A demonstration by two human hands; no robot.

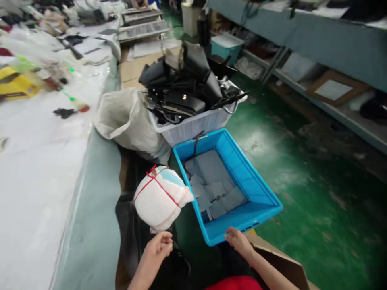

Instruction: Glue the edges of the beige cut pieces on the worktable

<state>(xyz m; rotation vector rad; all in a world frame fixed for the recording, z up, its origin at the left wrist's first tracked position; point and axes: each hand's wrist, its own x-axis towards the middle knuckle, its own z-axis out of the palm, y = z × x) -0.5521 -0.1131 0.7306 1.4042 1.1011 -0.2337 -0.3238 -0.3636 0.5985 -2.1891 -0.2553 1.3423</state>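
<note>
As I look down through the head camera, the green floor (302,193) spreads off to the right and the long white-topped worktable (36,169) runs up the left. Between them sits the blue plastic crate (248,177), right in front of me, its far end just beside a pale tub (193,127) heaped with black handbags (175,98). A woven sack (130,117) gapes open by the table, and here's the white bundle (151,211), near the crate's left side, one corner overlapping the rim in view; touching or not, I can't tell.

Inside the crate, large and small grey pieces (208,167) lie flat. Now the hands: my left hand (159,245) is just below the bundle, fingers curled narrow, nothing visible in them, and I can't tell if they meet the thumb. My right hand (237,239) is at the crate's near rim, but whether it grips I can't say.

For steady work there, I'd want the fingers hooked well under the lip, the crate kept level so those loose pieces don't slide, and the bundle's thin red cord (165,192) clear of the rim
</note>
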